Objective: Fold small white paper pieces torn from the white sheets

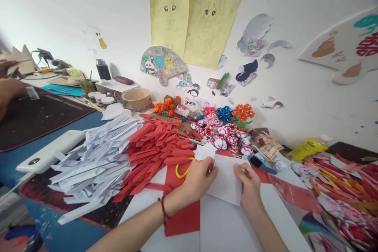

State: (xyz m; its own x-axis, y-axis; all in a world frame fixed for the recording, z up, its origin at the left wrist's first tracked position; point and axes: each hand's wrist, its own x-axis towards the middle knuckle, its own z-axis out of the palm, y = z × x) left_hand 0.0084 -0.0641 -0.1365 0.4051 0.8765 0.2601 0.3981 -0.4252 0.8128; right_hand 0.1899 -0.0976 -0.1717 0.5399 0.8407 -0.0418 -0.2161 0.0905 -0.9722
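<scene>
Directly between left hand [201, 175] and right hand [249, 181], white paper [226, 179] in both grips.

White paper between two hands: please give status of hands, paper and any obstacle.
Left hand and right hand both grip white paper. Paper held over larger white sheets. Nearest clutter: yellow loop and red strips, beside left hand.

Holding the left forearm [141, 222] aslant from seven o'clock and the right forearm [267, 224] aslant from five o'clock; curling the left hand [201, 175] inward and, at its three o'clock, the right hand [250, 183], pinching with both.
</scene>
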